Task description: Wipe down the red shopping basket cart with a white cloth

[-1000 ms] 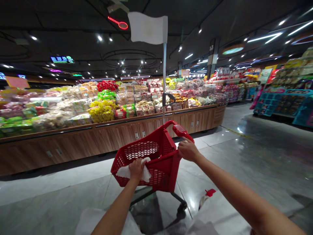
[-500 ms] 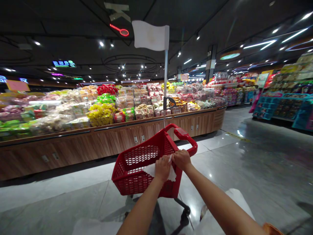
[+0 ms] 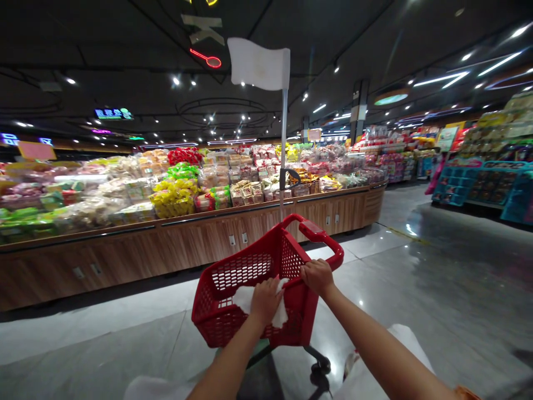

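A red plastic shopping cart (image 3: pixel 310 314) stands in front of me, with its handle (image 3: pixel 333 244) at the upper right. My left hand (image 3: pixel 266 300) is on the cart's near side rim with its fingers curled over a white cloth (image 3: pixel 244 298). Parts of the cloth stick out on both sides of that hand and hang into the basket. To its right, my right hand (image 3: pixel 317 276) grips the same rim near the handle corner, its fingers closed around the red edge. The cart's mesh basket shows no goods in the part I can see.
Behind the cart runs a long wood-panelled display counter (image 3: pixel 200 247) heaped with packaged food. A pole with a white flag-shaped board (image 3: pixel 260 64) rises behind the handle. Blue racks (image 3: pixel 458 180) stand at the right. Grey glossy floor tiles (image 3: pixel 395 278) surround the cart.
My hands have come apart: the left slid left and down along the rim with the cloth, the right shifted slightly right. The cart sits slightly lower and further right in view.
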`<action>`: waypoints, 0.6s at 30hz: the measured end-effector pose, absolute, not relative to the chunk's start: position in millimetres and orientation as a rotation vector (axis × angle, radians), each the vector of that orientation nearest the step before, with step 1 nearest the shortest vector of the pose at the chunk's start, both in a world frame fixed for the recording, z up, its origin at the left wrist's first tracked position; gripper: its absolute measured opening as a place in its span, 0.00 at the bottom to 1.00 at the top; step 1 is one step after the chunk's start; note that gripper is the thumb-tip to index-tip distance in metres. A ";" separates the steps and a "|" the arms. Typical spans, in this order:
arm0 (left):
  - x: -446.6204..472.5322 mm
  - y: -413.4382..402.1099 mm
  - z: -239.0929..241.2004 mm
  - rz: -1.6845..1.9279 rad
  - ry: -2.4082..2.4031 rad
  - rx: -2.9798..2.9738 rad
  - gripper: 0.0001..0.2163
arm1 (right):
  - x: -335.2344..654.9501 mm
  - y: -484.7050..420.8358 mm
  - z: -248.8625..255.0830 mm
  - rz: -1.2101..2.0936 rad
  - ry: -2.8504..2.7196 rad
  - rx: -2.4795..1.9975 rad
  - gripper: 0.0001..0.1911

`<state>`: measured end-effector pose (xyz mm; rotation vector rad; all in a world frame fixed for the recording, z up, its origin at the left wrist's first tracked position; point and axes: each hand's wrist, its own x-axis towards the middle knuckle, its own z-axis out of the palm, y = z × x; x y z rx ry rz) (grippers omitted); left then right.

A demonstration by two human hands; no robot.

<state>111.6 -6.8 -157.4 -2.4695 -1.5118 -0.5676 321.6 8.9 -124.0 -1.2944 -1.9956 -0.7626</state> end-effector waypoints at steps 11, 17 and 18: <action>73.8 -6.0 -164.8 -0.384 -1.420 -2.597 0.21 | 331.4 9.6 -117.0 -0.748 -2.041 -1.303 0.20; -84.8 -27.2 -183.4 -0.393 -1.641 -2.463 0.19 | 340.7 19.6 -111.2 -0.710 -2.122 -1.301 0.21; -101.5 -28.5 -184.7 -0.425 -1.658 -2.457 0.18 | 342.7 22.7 -109.2 -0.697 -2.140 -1.308 0.21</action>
